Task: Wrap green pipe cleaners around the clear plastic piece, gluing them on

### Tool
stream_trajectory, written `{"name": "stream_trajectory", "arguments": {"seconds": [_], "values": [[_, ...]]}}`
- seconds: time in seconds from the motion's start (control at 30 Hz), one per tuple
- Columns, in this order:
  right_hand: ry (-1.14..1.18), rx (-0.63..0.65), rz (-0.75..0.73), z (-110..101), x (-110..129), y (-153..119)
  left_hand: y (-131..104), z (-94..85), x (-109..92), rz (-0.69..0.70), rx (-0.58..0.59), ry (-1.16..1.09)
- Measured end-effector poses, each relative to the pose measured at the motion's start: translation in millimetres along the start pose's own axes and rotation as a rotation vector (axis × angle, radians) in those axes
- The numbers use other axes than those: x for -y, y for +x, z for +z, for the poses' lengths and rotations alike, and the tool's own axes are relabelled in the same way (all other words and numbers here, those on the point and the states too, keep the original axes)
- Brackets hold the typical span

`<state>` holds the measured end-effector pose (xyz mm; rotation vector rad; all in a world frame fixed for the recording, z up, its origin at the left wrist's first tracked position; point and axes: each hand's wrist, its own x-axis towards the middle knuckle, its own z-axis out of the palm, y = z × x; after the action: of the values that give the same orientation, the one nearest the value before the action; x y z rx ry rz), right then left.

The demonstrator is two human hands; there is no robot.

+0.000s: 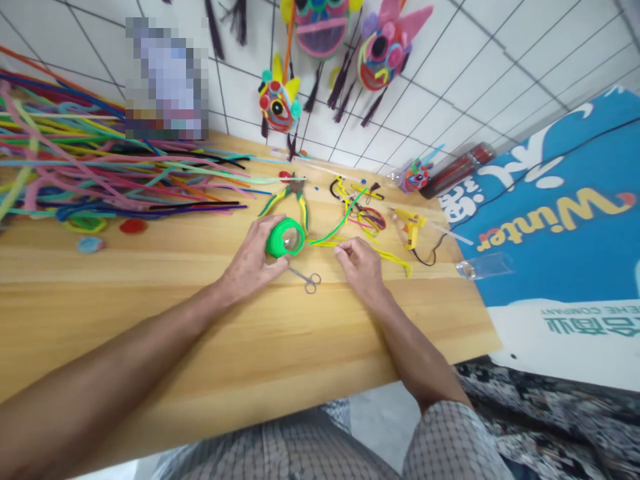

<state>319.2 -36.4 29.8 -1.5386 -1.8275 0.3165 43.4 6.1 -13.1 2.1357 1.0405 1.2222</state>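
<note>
My left hand [255, 257] grips a round green piece [273, 239], coiled from fuzzy pipe cleaner around a clear, shiny middle. A loose green pipe cleaner [340, 227] curves up and right from beside it; whether the two are joined I cannot tell. To the right, my right hand [363, 270] is closed with thumb and fingertips pressed together. What it pinches, if anything, is too small to make out. Small scissors [311, 283] lie on the table between the hands. Pliers with green and yellow handles [280, 199] lie just beyond my left hand.
Many coloured pipe cleaners [100, 167] cover the left back of the wooden table [250, 360]. Yellow pipe cleaners [395, 257], a yellow glue gun [413, 227] with a cord and a clear plastic tube [487, 267] lie right. Colourful masks [277, 103] hang against the tiled wall.
</note>
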Motion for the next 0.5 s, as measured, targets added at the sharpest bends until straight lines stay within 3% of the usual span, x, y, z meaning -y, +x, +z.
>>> {"name": "stream_trajectory", "arguments": {"seconds": [0.1, 0.2, 0.27, 0.37, 0.5], "values": [[0.003, -0.261, 0.108, -7, -24, 1, -1, -3.8, -4, -0.006, 0.017, 0.008], [-0.067, -0.638, 0.246, -27, -66, 10, 0, -7.5, -9, -0.021, 0.034, 0.003], [-0.115, -0.816, 0.329, -38, -96, 17, -1, -8.8, -10, -0.036, 0.035, -0.003], [-0.208, -0.898, 0.470, -44, -130, 21, -2, -8.8, -10, -0.063, 0.045, -0.008], [-0.237, -0.834, 0.540, -41, -148, 23, -3, -7.1, -8, -0.064, 0.054, 0.000]]}}
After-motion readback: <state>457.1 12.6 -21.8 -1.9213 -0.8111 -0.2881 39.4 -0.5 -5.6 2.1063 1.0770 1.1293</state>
